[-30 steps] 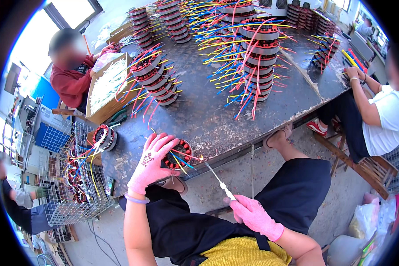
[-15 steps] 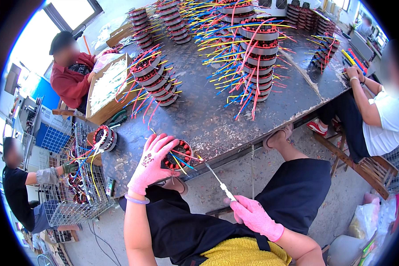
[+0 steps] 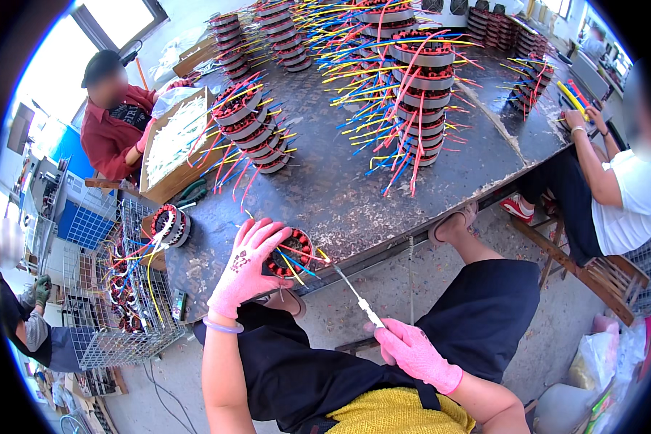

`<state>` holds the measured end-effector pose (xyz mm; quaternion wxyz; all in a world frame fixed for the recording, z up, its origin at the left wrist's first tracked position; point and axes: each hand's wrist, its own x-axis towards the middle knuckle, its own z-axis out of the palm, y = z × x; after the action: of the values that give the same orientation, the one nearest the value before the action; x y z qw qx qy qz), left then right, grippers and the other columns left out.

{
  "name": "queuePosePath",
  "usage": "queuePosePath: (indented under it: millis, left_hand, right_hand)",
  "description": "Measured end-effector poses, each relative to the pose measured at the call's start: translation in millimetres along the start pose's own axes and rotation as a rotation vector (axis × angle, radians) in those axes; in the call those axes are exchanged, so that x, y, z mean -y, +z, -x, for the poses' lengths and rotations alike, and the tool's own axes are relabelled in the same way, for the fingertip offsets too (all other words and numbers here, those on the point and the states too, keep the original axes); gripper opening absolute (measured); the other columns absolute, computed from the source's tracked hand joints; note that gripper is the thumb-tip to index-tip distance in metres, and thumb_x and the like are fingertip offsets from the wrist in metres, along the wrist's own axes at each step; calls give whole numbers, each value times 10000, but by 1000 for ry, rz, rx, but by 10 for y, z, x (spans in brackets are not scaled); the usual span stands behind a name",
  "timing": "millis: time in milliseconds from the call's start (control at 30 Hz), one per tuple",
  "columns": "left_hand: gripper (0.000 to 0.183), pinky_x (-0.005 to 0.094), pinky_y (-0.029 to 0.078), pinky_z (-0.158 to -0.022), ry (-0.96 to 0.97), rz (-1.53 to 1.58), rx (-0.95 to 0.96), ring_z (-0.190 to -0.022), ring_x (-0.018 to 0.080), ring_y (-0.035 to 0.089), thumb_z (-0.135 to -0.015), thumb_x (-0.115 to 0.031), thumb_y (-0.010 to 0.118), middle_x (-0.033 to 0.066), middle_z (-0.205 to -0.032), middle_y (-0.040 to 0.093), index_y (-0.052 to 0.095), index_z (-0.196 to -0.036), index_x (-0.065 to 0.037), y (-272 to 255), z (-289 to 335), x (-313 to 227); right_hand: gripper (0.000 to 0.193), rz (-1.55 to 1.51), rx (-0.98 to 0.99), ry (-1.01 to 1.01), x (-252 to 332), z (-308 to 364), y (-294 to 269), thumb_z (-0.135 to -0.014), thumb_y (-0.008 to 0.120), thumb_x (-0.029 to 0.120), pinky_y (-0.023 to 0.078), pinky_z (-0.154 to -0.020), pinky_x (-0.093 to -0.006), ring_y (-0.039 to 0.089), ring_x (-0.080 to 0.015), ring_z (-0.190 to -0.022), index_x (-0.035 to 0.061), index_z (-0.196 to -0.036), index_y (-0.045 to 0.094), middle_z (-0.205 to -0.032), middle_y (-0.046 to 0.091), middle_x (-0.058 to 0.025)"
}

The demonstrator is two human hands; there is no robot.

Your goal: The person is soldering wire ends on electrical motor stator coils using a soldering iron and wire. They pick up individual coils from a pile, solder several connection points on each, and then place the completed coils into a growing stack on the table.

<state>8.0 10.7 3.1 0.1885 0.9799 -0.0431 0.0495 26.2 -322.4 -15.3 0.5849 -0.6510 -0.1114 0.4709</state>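
Observation:
My left hand [image 3: 249,266], in a pink glove, is closed around the side of a motor stator [image 3: 301,241] at the near table edge. Red windings line the stator's ring, and blue, yellow, white and red lead wires stick out of it toward me. In my pink-gloved right hand [image 3: 418,354] is a white-handled tool [image 3: 369,311] with a thin metal shaft. The shaft slants up and left, its tip at the end of a red-and-yellow lead beside the stator. Whether the tip touches the wire is too small to tell.
Another stator [image 3: 172,226] sits left on the dark table [image 3: 325,181]. Stator stacks [image 3: 423,101] with spread wires stand farther back. A cardboard box [image 3: 177,148] of white pieces, pliers [image 3: 192,194] and a wire basket [image 3: 134,340] are left. Co-workers sit left and right.
My hands, the stator and the tool have barely moved. The co-worker at far left has drawn back from the wire basket; the seated co-workers' hands have shifted.

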Motion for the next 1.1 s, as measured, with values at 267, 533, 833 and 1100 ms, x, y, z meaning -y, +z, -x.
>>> queuePosePath:
  millis: [267,533,833,1100]
  left_hand:
    - [903,503,219,-1199,1,-13,1,-1380,312,403,-534,-259,882,92,-1382,527,541,-1358,-122,-10,2,-4]
    - [832,497,212,-1206,30,71,-54,-1331,313,459,-486,-309,909,93,-1279,588,568,-1214,-91,43,-58,-19]
    - [893,459,266,-1180,-90,203,-205,-1213,332,537,-510,-418,937,121,-1180,604,531,-1206,-34,-266,78,-237]
    - [980,417,312,-1135,-7,436,-204,-1318,284,462,-496,-427,955,132,-1299,559,534,-1284,-24,-1036,47,-832]
  right_hand:
    - [334,-79,-3,22,14,20,11,-1036,485,239,404,-564,-252,474,-64,-602,-9,-1229,599,-681,498,13]
    - [334,-275,-40,26,-60,120,-79,-1038,491,234,361,-553,-223,449,-41,-616,-2,-1245,603,-701,481,32]
    - [351,-322,-117,-124,-33,386,-277,-1027,532,264,313,-517,-209,422,-43,-561,-9,-1234,606,-650,498,41]
    - [345,-126,-263,-332,87,494,-484,-1034,487,285,240,-459,-223,325,-46,-494,115,-733,490,-585,393,52]
